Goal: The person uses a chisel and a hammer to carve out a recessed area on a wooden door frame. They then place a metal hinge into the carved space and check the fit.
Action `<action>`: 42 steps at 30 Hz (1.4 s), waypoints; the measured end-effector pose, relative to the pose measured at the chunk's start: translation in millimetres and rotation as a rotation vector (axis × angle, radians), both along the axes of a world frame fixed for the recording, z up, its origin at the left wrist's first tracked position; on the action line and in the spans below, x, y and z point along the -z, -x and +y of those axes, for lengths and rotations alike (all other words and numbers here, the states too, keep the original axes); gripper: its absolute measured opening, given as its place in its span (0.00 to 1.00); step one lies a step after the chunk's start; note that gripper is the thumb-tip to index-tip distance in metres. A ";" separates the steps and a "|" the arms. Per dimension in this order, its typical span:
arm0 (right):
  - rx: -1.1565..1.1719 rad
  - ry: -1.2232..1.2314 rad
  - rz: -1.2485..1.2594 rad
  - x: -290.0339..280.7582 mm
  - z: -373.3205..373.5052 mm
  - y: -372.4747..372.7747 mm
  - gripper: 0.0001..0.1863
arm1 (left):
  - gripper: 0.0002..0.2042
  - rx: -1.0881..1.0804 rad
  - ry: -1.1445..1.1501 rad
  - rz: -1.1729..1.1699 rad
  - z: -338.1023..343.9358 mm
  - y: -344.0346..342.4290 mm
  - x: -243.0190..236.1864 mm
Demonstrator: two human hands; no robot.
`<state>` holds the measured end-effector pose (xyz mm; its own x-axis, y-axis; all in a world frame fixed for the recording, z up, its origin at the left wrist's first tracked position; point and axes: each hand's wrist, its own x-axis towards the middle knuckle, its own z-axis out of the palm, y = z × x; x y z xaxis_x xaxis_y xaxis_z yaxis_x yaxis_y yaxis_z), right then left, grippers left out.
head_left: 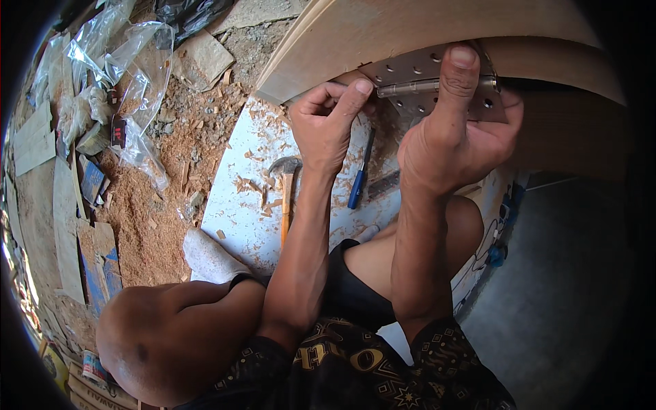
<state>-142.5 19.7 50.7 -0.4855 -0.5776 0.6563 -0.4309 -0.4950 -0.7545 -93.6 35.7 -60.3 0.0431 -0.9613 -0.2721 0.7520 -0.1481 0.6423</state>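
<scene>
"At the lower edge of the wooden panel (444, 24), what've we got?"

"Metal hinge (418, 87). Screw holes in both leaves, barrel running roughly sideways."

"Right hand?"

"Right hand (454, 147) is holding the hinge by its right part. Thumb across barrel and upper leaf, fingers tucked behind the right end. So hinge is beyond the palm, partly hidden by that thumb."

"Left hand?"

"Left hand (324, 126), narrow pinch, fingertips just beside the barrel's left end. Can't tell if it grips the hinge or something small."

"Underneath?"

"White board (229, 198), wood shavings (247, 184) scattered over it. Hammer (286, 205) nearer its left edge, head pointing to the far edge, handle partly behind the left forearm. Blue-handled tool (357, 188) farther in from that edge, between the forearms."

"Writing, labels?"

"Gold lettering on the dark shirt (338, 352), partly lost in folds. Dark print on a brown carton (102, 396), bottom left. Small black packet (119, 133) with a red mark, by the clear plastic (140, 154) left of the board. Too small to read."
</scene>
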 end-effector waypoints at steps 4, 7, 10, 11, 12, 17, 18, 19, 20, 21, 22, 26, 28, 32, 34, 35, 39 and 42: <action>-0.088 -0.035 -0.070 -7.0 5.7 0.3 0.20 | 0.17 -0.034 -0.026 -0.028 1.8 2.8 -2.3; 0.015 -0.071 -0.024 -11.2 1.3 -10.1 0.19 | 0.19 -0.057 -0.025 -0.035 3.5 7.9 -5.5; -0.139 -0.079 -0.101 -17.8 8.5 -6.2 0.18 | 0.19 -0.032 -0.021 -0.044 2.0 5.0 -4.4; -0.143 -0.088 -0.090 -18.6 12.4 -0.8 0.19 | 0.18 -0.011 -0.021 -0.058 2.4 1.5 -3.5; -0.148 -0.096 -0.083 -17.4 15.9 4.1 0.19 | 0.18 0.005 -0.003 -0.110 3.8 -4.5 -3.0; 0.124 -0.238 -0.079 14.8 61.9 49.2 0.19 | 0.14 0.023 -0.077 -0.174 10.2 -31.1 11.2; 0.221 -0.403 -0.015 33.0 79.7 66.8 0.19 | 0.15 -0.016 -0.075 -0.240 11.8 -28.6 9.2; 0.312 -0.566 0.045 58.0 96.1 79.9 0.20 | 0.15 -0.060 -0.072 -0.311 11.8 -30.7 4.4; 0.293 -0.694 -0.001 88.1 110.9 86.3 0.20 | 0.15 -0.097 -0.068 -0.376 12.2 -31.1 -0.8; 0.274 -0.824 -0.046 115.8 123.8 88.7 0.21 | 0.17 -0.106 -0.074 -0.402 13.3 -27.8 -8.5; 0.254 -1.003 -0.114 138.1 131.9 80.0 0.21 | 0.17 -0.113 -0.076 -0.416 13.6 -29.0 -10.3; 0.199 -1.257 -0.036 195.2 163.4 54.7 0.24 | 0.19 -0.112 -0.067 -0.498 8.0 -16.3 -25.0; 0.219 -1.200 -0.144 250.2 195.4 75.1 0.25 | 0.19 -0.074 -0.042 -0.527 3.4 -1.8 -32.7; 0.137 -1.244 -0.084 261.4 206.5 62.7 0.24 | 0.20 -0.008 -0.122 -0.258 5.6 -11.7 -15.1; 0.205 -1.296 0.038 249.7 198.6 55.3 0.23 | 0.16 -0.090 -0.077 -0.287 5.9 -13.6 -15.3; 0.173 -1.374 0.115 239.6 191.3 54.3 0.24 | 0.15 -0.116 -0.060 -0.289 6.0 -15.3 -13.9; 0.150 -1.387 0.353 238.9 191.1 61.0 0.34 | 0.10 -0.108 -0.141 -0.400 13.0 -23.4 16.7; 0.131 -1.217 0.591 239.3 196.5 53.9 0.33 | 0.10 -0.007 -0.242 -0.609 19.1 -44.7 58.8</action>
